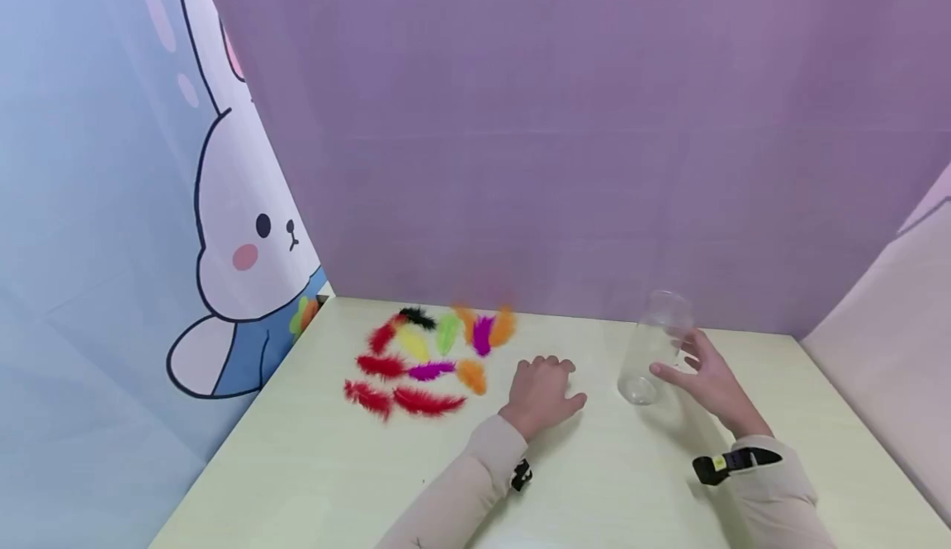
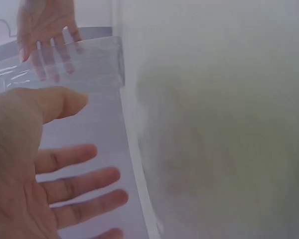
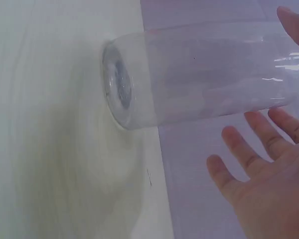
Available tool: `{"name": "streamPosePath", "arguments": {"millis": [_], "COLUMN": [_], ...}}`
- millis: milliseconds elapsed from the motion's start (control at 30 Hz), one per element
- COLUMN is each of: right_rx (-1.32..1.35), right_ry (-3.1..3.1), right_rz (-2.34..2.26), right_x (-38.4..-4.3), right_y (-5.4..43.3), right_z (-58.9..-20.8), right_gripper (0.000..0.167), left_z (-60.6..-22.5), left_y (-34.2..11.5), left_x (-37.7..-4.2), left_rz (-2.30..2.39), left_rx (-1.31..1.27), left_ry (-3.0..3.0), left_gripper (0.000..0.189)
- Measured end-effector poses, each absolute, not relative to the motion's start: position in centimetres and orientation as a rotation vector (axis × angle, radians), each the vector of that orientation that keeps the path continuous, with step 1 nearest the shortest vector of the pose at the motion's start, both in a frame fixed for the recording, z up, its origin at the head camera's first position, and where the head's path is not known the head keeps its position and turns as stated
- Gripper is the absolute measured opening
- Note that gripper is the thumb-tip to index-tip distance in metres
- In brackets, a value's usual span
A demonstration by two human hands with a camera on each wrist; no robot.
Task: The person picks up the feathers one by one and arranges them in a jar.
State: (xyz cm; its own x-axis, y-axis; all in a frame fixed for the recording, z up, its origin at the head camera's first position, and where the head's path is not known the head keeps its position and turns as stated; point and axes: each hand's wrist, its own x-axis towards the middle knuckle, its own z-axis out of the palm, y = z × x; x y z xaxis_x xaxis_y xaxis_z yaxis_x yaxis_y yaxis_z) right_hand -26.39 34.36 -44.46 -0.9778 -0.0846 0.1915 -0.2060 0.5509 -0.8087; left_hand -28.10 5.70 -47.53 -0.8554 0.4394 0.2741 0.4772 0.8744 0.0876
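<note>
A tall, see-through vase [image 1: 654, 351] stands upright on the right part of the table. My right hand [image 1: 711, 380] is at its right side, fingers spread and thumb toward the front. In the right wrist view the fingertips [image 3: 230, 133] lie close along the vase [image 3: 204, 74]; whether any touch it I cannot tell. My left hand [image 1: 542, 394] hovers low over the table between the feathers and the vase, holding nothing. Its fingers [image 2: 82, 184] are spread in the left wrist view. Left of it lie loose feathers: red [image 1: 427, 401], orange [image 1: 471, 376], purple [image 1: 431, 371], yellow [image 1: 413, 343], green [image 1: 447, 333] and black [image 1: 418, 318].
The pale table [image 1: 297, 466] meets a purple cloth backdrop [image 1: 565, 136] behind the feathers and vase. A blue cloth [image 1: 89, 202] with a cartoon rabbit hangs at the left, and a light cloth [image 1: 891, 334] at the right.
</note>
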Motion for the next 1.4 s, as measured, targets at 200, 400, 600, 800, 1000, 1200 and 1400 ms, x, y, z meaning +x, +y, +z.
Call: {"name": "streamPosePath", "arguments": {"millis": [200, 400, 600, 800, 1000, 1200, 1400], "right_rx": [0.284, 0.366, 0.392, 0.392, 0.393, 0.400, 0.394], "right_ry": [-2.586, -2.506, -2.493, -2.514, -2.533, -2.524, -2.540], "right_rz": [1.436, 1.521, 1.531, 1.504, 1.465, 1.473, 1.465], "right_x": [-26.9, -26.9, -27.0, -27.1, -27.1, -27.1, -27.4], "right_y": [34.4, 34.7, 34.8, 34.6, 34.6, 34.6, 34.4], "right_z": [-45.2, -46.1, -46.4, -46.2, -46.3, -46.4, -46.4], "right_gripper": [0.074, 0.073, 0.076, 0.063, 0.057, 0.056, 0.056], "left_z": [-47.5, -47.0, -46.0, -45.1, -44.1, -43.2, -43.1], "left_y": [4.7, 3.6, 2.3, 1.0, -1.2, -3.8, -5.8], "left_x": [-27.1, -26.2, -26.0, -26.5, -27.6, -29.2, -30.0], "left_rz": [-0.146, -0.231, -0.304, -0.347, -0.385, -0.453, -0.508], "left_rx": [-0.825, -0.862, -0.870, -0.855, -0.839, -0.741, -0.698], "left_ry": [-2.792, -2.816, -2.839, -2.889, -2.901, -2.924, -2.945], "left_gripper": [0.036, 0.034, 0.026, 0.026, 0.021, 0.008, 0.008]}}
